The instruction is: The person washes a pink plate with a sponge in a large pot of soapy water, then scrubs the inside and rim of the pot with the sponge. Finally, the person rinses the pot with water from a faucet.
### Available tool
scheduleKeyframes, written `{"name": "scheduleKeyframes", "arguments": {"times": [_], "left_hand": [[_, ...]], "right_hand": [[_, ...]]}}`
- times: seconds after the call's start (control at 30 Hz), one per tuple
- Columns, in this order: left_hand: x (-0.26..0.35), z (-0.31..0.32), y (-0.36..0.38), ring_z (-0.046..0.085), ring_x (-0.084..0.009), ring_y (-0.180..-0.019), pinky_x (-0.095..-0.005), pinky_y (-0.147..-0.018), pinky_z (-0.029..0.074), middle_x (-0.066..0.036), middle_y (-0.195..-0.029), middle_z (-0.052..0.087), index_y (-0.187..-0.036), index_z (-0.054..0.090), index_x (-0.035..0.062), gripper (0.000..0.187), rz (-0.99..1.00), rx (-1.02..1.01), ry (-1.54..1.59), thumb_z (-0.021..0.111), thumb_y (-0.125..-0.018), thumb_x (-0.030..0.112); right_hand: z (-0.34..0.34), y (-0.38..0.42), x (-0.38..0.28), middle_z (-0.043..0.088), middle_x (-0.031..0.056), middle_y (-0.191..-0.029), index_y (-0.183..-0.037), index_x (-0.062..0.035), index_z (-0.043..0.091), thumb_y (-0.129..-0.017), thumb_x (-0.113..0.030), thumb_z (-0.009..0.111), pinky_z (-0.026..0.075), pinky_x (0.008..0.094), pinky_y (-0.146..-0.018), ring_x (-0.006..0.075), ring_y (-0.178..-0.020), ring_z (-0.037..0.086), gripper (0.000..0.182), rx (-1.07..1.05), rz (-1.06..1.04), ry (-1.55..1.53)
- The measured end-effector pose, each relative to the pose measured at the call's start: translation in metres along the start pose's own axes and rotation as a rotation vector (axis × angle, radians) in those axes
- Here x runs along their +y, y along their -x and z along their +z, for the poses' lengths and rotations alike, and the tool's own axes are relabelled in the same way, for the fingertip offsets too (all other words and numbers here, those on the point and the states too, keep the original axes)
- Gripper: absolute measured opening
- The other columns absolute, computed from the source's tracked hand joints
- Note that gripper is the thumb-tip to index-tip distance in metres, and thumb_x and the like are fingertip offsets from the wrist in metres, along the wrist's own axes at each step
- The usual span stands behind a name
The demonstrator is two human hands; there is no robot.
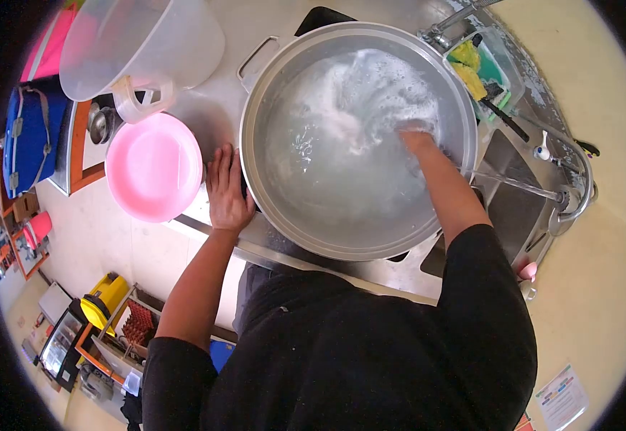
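A wide metal pot point(250, 158) with a loop handle stands over the sink counter, filled with cloudy water point(334, 194). White froth and a pale swirl show in its far half, and what lies under the surface cannot be made out. My right hand point(415, 138) dips into this water on the right side, its fingers hidden below the froth. Flat on the counter beside the pot's left rim rests my left hand point(228, 194), fingers stretched out and holding nothing. Just left of it is a pink plastic basin point(153, 169).
A stream of water runs from the faucet point(563, 197) over the pot's right rim. A large translucent measuring jug point(148, 50) stands at the far left. Sponges and a brush lie in a clear container point(511, 79) at the upper right. The sink point(511, 208) lies to the right.
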State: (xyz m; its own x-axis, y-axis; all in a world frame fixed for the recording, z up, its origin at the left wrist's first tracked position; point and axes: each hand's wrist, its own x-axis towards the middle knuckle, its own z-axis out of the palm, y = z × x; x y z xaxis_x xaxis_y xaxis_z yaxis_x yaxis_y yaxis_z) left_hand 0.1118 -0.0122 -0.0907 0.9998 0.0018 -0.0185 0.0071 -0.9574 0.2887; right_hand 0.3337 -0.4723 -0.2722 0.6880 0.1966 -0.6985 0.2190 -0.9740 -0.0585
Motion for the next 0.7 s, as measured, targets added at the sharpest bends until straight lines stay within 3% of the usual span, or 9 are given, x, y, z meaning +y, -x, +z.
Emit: {"name": "scheduleKeyframes", "arguments": {"times": [0.13,0.27,0.53,0.7], "left_hand": [[0.001,0.000,-0.001,0.024,-0.0403,-0.154,-0.0562,-0.125,0.018,-0.020,-0.164,0.032,-0.155,0.038,-0.0007,0.073,0.009,-0.003,-0.032,0.057,-0.089,0.025],[0.001,0.000,-0.001,0.024,-0.0415,-0.153,-0.0572,-0.124,0.019,-0.020,-0.164,0.033,-0.155,0.037,-0.0010,0.074,0.034,0.011,-0.016,0.058,-0.090,0.028],[0.006,-0.002,-0.002,0.023,-0.0427,-0.154,-0.0583,-0.124,0.019,-0.022,-0.165,0.029,-0.157,0.032,-0.0026,0.079,0.052,0.015,-0.009,0.060,-0.089,0.026],[0.001,0.001,0.002,0.017,-0.0399,-0.156,-0.0576,-0.126,0.012,-0.021,-0.167,0.025,-0.159,0.027,-0.0012,0.085,0.061,-0.004,0.024,0.062,-0.085,0.022]], "right_hand": [[0.002,-0.015,-0.027,0.055,0.0286,-0.142,-0.143,0.0042,0.051,-0.100,-0.025,0.049,0.041,0.0492,-0.113,0.0463,-0.131,0.053,0.052,0.135,0.055,-0.110],[0.038,-0.019,-0.089,0.055,0.0287,-0.142,-0.143,0.0041,0.052,-0.100,-0.025,0.049,0.041,0.0491,-0.113,0.0462,-0.131,0.053,0.052,0.136,0.028,-0.186],[0.102,0.054,-0.187,0.055,0.0288,-0.142,-0.142,0.0039,0.052,-0.100,-0.024,0.049,0.041,0.0487,-0.113,0.0460,-0.130,0.053,0.051,-0.018,-0.219,-0.292],[0.119,0.113,-0.198,0.055,0.0289,-0.142,-0.142,0.0037,0.052,-0.100,-0.024,0.048,0.041,0.0485,-0.113,0.0459,-0.130,0.053,0.051,-0.161,-0.233,-0.326]]}}
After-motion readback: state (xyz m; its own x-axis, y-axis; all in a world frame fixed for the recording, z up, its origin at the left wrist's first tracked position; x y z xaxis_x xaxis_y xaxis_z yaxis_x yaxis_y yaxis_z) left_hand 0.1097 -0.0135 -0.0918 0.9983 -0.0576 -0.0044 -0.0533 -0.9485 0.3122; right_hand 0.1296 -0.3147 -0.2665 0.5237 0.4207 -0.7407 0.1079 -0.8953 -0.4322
